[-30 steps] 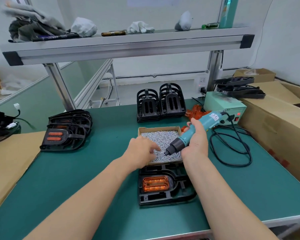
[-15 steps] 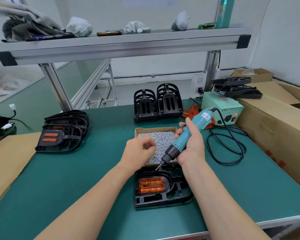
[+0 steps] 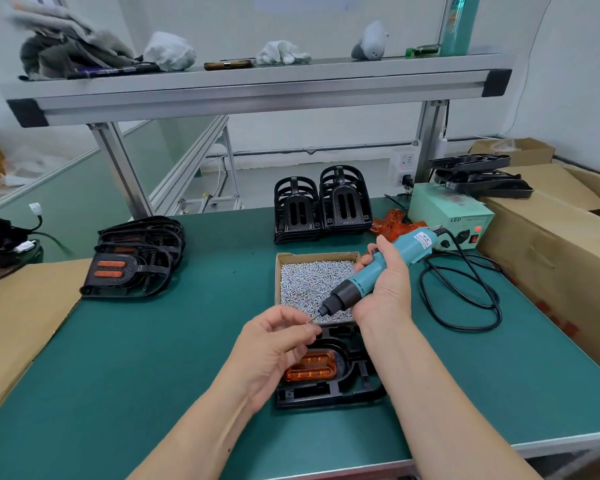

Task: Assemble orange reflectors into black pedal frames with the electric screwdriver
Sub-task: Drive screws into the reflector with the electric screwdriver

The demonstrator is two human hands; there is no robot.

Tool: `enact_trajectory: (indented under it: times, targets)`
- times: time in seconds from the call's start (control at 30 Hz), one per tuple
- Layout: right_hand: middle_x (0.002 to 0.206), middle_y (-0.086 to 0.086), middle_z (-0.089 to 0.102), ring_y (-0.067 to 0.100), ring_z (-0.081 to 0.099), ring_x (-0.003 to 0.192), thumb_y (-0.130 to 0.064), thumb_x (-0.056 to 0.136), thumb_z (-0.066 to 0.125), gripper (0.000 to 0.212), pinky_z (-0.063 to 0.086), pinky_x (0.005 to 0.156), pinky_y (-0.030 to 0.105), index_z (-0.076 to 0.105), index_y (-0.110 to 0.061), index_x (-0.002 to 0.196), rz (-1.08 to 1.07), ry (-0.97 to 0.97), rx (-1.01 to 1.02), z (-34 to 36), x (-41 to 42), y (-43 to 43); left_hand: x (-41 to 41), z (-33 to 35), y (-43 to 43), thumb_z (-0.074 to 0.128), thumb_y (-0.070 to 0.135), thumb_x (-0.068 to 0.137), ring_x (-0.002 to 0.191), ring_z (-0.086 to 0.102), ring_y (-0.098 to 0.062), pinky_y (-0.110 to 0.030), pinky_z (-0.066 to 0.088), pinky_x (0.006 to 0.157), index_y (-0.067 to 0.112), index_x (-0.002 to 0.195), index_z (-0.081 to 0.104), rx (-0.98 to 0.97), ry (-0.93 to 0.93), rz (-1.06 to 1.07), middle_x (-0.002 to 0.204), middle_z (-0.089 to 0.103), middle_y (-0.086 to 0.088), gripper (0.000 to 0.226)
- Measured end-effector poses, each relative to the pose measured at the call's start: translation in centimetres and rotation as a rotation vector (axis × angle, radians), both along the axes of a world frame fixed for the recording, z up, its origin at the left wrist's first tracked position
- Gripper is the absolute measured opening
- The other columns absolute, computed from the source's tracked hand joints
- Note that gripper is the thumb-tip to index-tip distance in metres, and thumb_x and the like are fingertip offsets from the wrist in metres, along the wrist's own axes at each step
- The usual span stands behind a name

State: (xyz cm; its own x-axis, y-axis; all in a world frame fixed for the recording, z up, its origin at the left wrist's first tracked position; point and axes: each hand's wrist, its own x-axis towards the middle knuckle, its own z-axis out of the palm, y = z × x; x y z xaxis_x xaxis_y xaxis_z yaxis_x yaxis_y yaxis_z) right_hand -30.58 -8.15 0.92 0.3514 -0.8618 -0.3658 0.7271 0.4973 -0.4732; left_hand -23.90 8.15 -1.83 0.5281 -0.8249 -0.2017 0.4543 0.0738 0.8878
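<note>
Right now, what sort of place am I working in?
Most likely a small factory assembly bench. Stacks of black pedal frames stand at the back of the green table, an open box of screws sits mid-table, and the right hand holds a corded electric screwdriver.

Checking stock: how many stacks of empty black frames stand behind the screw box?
2: left stack and right stack, side by side; their lower frames are partly hidden.

"LED" is printed on the front of the pale green power box (image 3: 448, 216) at the bench's (image 3: 187, 341) far right corner. The label on the electric screwdriver (image 3: 378, 271) is unreadable.
</note>
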Motion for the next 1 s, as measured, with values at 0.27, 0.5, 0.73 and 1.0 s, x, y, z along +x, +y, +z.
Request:
enact_trajectory:
  times: [0.27,0.5,0.73,1.0]
  targets:
    - [0.071,-0.003,0.064,0.004,0.055,0.048,-0.015,0.087,0.076,0.015,0.049,0.048,0.016,0.06,-0.015,0.087,-0.01,0.044,0.003,-0.3,0.5,0.8,-0.7,-0.2,0.4,0.082,0.009,0.054,0.071,0.066,-0.017,-0.024,0.052,0.066,0.016,0.067,0.073,0.001,-0.025,0.094,0.085,0.072,-0.018,0.018]
    - [0.077,-0.002,0.064,0.004,0.055,0.052,-0.015,0.087,0.076,0.018,0.05,0.051,0.018,0.06,-0.014,0.093,-0.008,0.037,0.012,0.0,0.6,1.1,-0.8,-0.1,0.9,0.084,0.01,0.05,0.071,0.066,-0.018,-0.025,0.052,0.067,0.013,0.07,0.073,-0.018,0.016,0.145,0.087,0.07,-0.018,0.023]
    - [0.077,-0.002,0.063,0.005,0.055,0.051,-0.015,0.086,0.077,0.027,0.051,0.05,0.018,0.058,-0.013,0.106,-0.03,0.041,0.017,0.0,0.5,0.9,-0.9,0.2,1.0,0.083,0.01,0.054,0.072,0.067,-0.016,-0.023,0.053,0.065,0.007,0.077,0.071,0.001,0.004,0.198,0.09,0.07,-0.019,0.026]
    - [0.062,-0.004,0.062,0.004,0.055,0.044,-0.015,0.086,0.077,0.024,0.049,0.046,0.017,0.059,-0.012,0.102,-0.032,0.054,0.017,-0.3,0.4,0.9,-1.7,0.0,0.7,0.077,-0.007,0.074,0.068,0.066,-0.014,-0.02,0.053,0.061,0.014,0.067,0.072,0.038,-0.135,0.294,0.075,0.07,-0.01,0.022]
